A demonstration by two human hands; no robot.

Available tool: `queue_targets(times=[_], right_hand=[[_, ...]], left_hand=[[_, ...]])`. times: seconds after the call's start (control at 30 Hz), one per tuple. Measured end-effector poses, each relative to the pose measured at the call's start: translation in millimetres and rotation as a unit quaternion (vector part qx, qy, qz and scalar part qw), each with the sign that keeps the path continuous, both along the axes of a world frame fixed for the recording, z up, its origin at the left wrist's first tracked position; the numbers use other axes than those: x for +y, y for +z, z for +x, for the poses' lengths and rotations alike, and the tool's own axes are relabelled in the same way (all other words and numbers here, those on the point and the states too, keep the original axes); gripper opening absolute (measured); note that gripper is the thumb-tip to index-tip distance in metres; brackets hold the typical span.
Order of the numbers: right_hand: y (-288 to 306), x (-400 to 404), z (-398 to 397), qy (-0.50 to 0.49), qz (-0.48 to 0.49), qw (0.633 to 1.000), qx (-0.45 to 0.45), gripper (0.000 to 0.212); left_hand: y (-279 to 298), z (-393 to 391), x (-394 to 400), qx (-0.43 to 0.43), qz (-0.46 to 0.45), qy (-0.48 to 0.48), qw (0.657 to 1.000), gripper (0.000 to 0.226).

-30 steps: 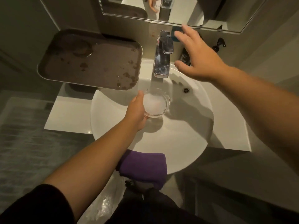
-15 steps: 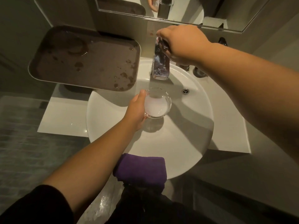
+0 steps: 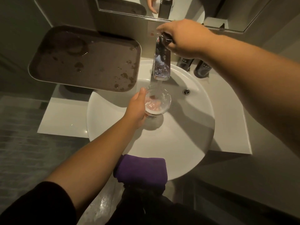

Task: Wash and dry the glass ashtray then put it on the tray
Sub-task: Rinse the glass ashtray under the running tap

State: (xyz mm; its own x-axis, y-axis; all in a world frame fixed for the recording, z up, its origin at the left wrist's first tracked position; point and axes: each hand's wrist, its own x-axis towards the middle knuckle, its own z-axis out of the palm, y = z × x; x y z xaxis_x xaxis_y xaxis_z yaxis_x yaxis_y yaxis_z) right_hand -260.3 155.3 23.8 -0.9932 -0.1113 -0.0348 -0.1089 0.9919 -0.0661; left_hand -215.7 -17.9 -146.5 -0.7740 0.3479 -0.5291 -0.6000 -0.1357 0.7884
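While water hits the glass ashtray [image 3: 157, 101], left hand [image 3: 136, 109] grips it; right hand [image 3: 181, 40] seemingly clasps faucet handle [image 3: 167, 40].

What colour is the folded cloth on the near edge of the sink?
Purple. The cloth shows plainly in the head view, draped over the sink's near rim.

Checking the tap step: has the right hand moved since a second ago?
Yes. The right hand has come down and left onto the faucet handle, which it now grips; before it hovered open beside it.
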Motion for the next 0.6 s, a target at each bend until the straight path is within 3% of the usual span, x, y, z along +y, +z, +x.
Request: queue_targets(times=[0.1,0.17,0.2,0.27,0.3,0.33,0.4,0.5,0.6], right_hand=[[-30,6,26,-0.102,-0.155,0.981,0.056,0.057],[-73,4,54,-0.231,-0.283,0.93,0.044,0.058],[-95,-2,70,-0.293,-0.364,0.884,-0.012,0.058],[-131,-22,96,-0.375,-0.511,0.758,-0.156,0.051],[-140,-31,104,-0.386,-0.557,0.709,-0.195,0.044],[-145,-40,109,-0.391,-0.583,0.683,-0.202,0.036],[-148,-47,107,-0.41,-0.591,0.676,-0.161,0.024],[-153,-45,102,-0.425,-0.575,0.69,-0.119,0.027],[-154,-45,107,-0.413,-0.549,0.714,-0.137,0.028]], left_hand=[[-1,1,-1,0.005,0.014,0.002,1.0,0.032],[-1,1,-2,0.0,0.013,0.007,1.0,0.028],[-1,1,-2,-0.004,0.01,0.007,1.0,0.025],[-1,3,1,-0.009,0.012,0.001,1.0,0.018],[-2,4,2,-0.011,0.014,-0.004,1.0,0.018],[-2,4,4,-0.01,0.007,-0.008,1.0,0.02],[-1,7,5,0.007,-0.03,-0.016,0.999,0.027],[-1,15,6,0.077,-0.105,-0.074,0.989,0.041],[-3,13,-4,0.123,-0.221,-0.152,0.956,0.029]])
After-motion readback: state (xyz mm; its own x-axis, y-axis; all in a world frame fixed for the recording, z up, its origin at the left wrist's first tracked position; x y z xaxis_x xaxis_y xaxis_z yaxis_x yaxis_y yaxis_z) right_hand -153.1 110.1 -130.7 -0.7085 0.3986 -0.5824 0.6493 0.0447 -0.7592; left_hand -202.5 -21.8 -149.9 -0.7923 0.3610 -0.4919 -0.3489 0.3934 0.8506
